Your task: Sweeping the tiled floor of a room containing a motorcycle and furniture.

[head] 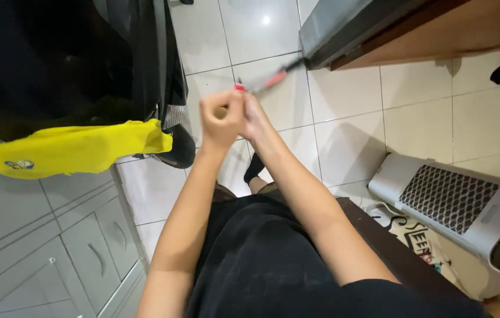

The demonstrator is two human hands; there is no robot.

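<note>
My left hand (222,121) is closed in a fist in front of me, its fingers curled around something small that I cannot make out. My right hand (256,115) presses against it and grips a thin red and black tool (273,79), blurred, whose tip points up and to the right toward the edge of a grey-topped wooden counter (344,29). Both forearms reach out over my lap in black clothing (262,259).
A yellow cloth (73,150) lies over a black appliance (55,59) at left, above grey cabinet doors (85,253). A white fan heater with a dark grille (450,200) lies at right on the white tiled floor (350,118). A foot in a black sock (254,168) shows below my hands.
</note>
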